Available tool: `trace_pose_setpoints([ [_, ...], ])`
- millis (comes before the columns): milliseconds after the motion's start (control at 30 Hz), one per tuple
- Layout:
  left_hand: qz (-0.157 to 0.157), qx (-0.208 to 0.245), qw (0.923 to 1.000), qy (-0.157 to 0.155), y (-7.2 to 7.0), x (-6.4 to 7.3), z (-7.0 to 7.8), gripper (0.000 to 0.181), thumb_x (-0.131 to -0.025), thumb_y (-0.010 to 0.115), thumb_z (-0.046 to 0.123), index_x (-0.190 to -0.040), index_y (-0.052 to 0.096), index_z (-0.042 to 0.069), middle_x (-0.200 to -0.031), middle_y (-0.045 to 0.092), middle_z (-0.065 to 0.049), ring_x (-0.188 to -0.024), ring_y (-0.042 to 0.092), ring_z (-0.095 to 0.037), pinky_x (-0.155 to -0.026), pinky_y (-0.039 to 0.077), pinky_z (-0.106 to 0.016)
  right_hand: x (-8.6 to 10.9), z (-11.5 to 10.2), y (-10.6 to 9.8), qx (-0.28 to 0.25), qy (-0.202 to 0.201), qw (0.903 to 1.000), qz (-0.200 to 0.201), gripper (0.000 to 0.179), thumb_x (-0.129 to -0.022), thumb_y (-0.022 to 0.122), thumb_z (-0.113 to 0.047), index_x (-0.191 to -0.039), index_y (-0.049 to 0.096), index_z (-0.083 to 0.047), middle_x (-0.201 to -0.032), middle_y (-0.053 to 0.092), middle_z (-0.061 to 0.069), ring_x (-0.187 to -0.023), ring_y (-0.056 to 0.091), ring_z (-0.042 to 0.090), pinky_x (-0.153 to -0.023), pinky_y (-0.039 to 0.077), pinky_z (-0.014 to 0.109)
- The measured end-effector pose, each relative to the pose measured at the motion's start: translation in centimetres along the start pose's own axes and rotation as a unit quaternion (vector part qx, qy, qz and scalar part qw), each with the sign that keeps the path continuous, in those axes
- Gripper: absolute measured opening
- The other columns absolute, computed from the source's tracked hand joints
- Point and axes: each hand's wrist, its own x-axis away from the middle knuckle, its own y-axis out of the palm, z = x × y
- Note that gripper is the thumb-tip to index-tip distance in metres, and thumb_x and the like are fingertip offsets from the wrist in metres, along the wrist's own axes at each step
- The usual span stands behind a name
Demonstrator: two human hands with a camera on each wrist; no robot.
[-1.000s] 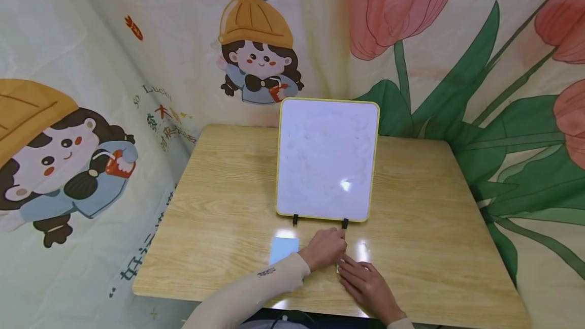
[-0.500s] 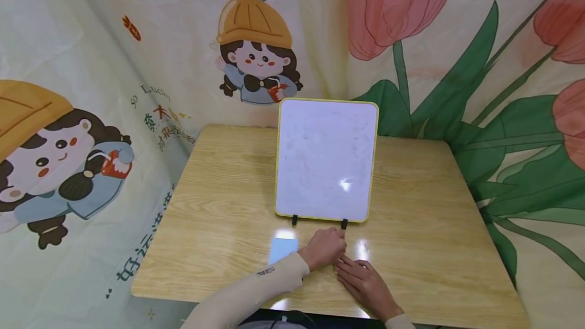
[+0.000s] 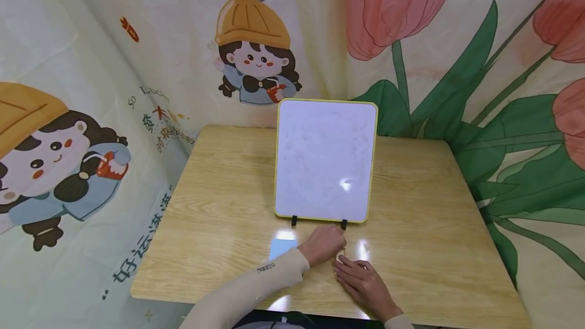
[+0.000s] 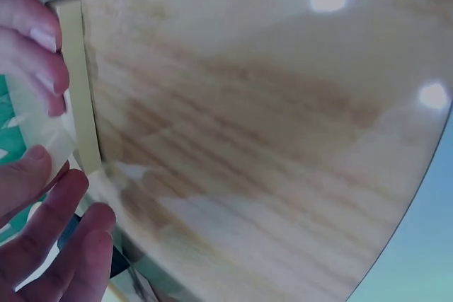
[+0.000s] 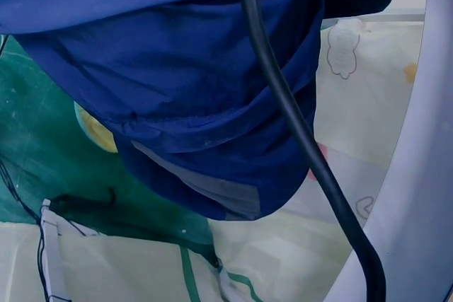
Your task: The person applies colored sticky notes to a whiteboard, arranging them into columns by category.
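In the left wrist view, a pale yellow block-like thing (image 4: pixel 86 114) stands at the left, its narrow side showing; its kind is unclear. My left hand (image 3: pixel 322 244) pinches a whitish, translucent strip (image 4: pixel 60 150) beside it between thumb and fingers. From the other side, my right hand (image 3: pixel 365 286) holds the block with its fingertips (image 4: pixel 46 83). A small pale rounded part (image 3: pixel 340 255) shows between both hands in the head view. Just left of my left hand lies a blue square of paper (image 3: pixel 282 249). In the right wrist view no hand shows.
A yellow-framed whiteboard (image 3: pixel 326 161) stands on black feet (image 3: pixel 344 224) behind my hands on the wooden table (image 3: pixel 219 207). A printed curtain (image 3: pixel 320 29) hangs behind. The right wrist view holds dark blue clothing (image 5: pixel 198 90) and a black cable (image 5: pixel 304 132).
My left hand has shifted slightly away from my right hand, toward the whiteboard. The pale rounded part now shows more clearly between them. The board and blue paper stay in place.
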Motion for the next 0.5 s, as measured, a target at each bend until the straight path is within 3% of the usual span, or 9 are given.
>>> trace_pose_setpoints([
  [133, 0.007, -0.009, 0.9999, -0.003, 0.0, -0.4, -0.3, 0.022, -0.092, 0.066, 0.036, -0.072, 0.072, 0.028, -0.070, 0.058, 0.013, -0.059, 0.052, -0.003, -0.044, 0.042, -0.019, -0.1, 0.0, 0.0, -0.005, 0.003, 1.0000, 0.006, 0.028, -0.095, 0.061, -0.022, -0.113, 0.073, -0.005, -0.119, 0.068, 0.009, -0.108, 0.065, 0.030, -0.082, 0.046, 0.045],
  [367, -0.005, -0.011, 0.9999, -0.001, -0.2, -1.0, -0.9, 0.019, -0.093, 0.064, 0.036, -0.080, 0.075, 0.028, -0.074, 0.062, 0.011, -0.057, 0.053, -0.004, -0.048, 0.047, -0.021, -0.1, 0.0, 0.1, -0.009, 0.004, 0.9999, 0.012, 0.027, -0.094, 0.063, -0.021, -0.113, 0.073, -0.004, -0.117, 0.068, 0.009, -0.107, 0.065, 0.029, -0.082, 0.047, 0.045],
  [500, 0.002, -0.012, 0.9999, -0.008, -0.4, -1.5, -1.1, 0.018, -0.091, 0.067, 0.038, -0.078, 0.075, 0.028, -0.070, 0.061, 0.011, -0.055, 0.052, -0.005, -0.048, 0.048, -0.021, 0.0, 0.0, 0.1, -0.008, 0.005, 0.9998, 0.016, 0.027, -0.093, 0.064, -0.021, -0.113, 0.073, -0.004, -0.117, 0.069, 0.009, -0.107, 0.066, 0.029, -0.081, 0.047, 0.045],
])
